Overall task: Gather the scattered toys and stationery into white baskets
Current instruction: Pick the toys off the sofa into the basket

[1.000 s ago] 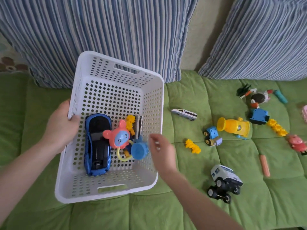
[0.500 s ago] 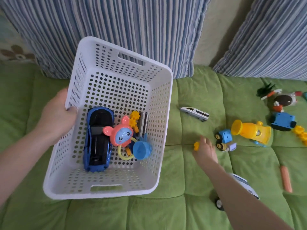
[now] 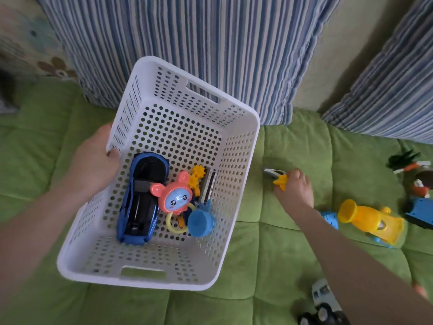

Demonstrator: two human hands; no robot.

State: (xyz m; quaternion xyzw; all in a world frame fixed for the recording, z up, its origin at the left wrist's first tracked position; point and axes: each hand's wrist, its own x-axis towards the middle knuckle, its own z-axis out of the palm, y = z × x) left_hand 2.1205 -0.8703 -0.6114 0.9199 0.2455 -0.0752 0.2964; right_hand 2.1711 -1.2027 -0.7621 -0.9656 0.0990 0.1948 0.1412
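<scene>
Green quilted sofa seat (image 3: pixel 281 266) fills the lower frame, stitched into padded squares, plush nap, seams running across and front to back. Large cushion with blue, white and grey vertical stripes (image 3: pixel 187 38) stands upright at the back, its lower edge resting on the seat. Second striped cushion (image 3: pixel 393 95), same pattern, leans at upper right, also touching the seat. Plain beige backrest (image 3: pixel 332 55) shows in the gap between the two. Floral-print fabric (image 3: pixel 28 43) at upper left, brown flower shapes, blurred. Dark blurred patch at the far left edge, unidentifiable.
</scene>
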